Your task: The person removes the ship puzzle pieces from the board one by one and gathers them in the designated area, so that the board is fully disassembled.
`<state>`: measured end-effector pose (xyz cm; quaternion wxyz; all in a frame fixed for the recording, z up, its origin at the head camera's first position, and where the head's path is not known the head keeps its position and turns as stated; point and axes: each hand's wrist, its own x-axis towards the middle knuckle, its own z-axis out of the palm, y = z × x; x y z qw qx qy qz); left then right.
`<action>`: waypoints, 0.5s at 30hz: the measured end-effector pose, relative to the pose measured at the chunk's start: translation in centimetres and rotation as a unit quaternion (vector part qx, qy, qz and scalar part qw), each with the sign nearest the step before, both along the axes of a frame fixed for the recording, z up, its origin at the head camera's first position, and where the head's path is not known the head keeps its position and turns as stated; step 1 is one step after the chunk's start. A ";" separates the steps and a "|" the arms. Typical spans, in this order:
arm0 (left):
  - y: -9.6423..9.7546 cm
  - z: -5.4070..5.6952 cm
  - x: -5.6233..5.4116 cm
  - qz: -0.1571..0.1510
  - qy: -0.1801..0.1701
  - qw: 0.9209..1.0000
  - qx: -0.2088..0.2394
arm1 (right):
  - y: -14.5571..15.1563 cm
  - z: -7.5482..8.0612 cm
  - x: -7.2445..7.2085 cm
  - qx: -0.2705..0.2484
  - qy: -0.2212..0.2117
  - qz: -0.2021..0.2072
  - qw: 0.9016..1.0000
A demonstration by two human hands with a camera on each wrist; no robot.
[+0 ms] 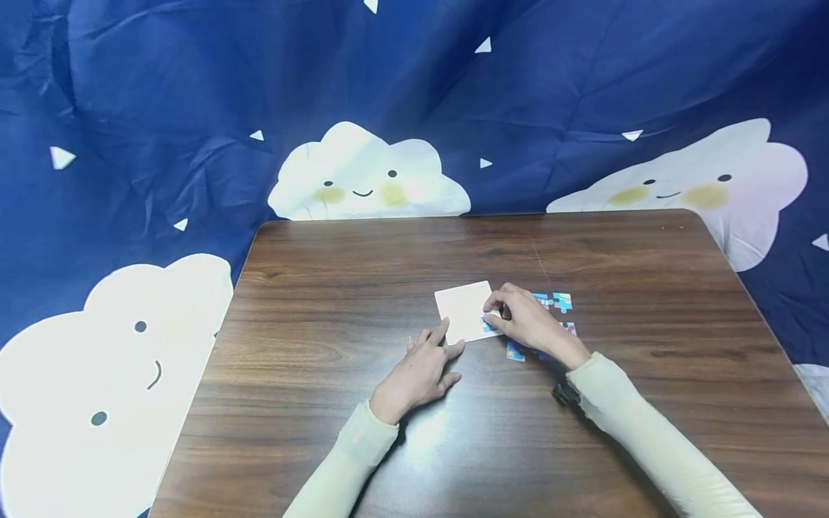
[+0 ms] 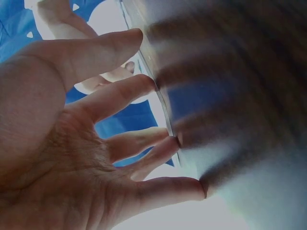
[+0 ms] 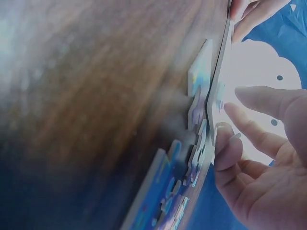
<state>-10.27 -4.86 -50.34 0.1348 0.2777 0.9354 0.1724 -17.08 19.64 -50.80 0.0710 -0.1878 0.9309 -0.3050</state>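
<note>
A pale rectangular board (image 1: 461, 306) lies on the table, with a small blue puzzle piece (image 1: 487, 326) at its right part. My right hand (image 1: 527, 320) is over the board's right edge, and its thumb and forefinger pinch that piece against the surface; in the right wrist view its other fingers are curled. My left hand (image 1: 419, 370) has its fingers spread, with fingertips resting on the board's near left edge and on the table. Several loose puzzle pieces (image 1: 562, 301) lie right of the board, partly hidden under my right hand and wrist.
The brown wooden table (image 1: 311, 288) runs back to a blue curtain (image 1: 518, 93) printed with smiling clouds. A small dark device (image 1: 565, 393) sits at my right wrist. More pieces (image 3: 163, 187) lie near the right hand.
</note>
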 end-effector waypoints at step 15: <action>0.0 0.1 0.0 0.000 0.003 1.000 -0.003 | 0.2 0.4 0.3 -0.052 -0.013 0.018 0.998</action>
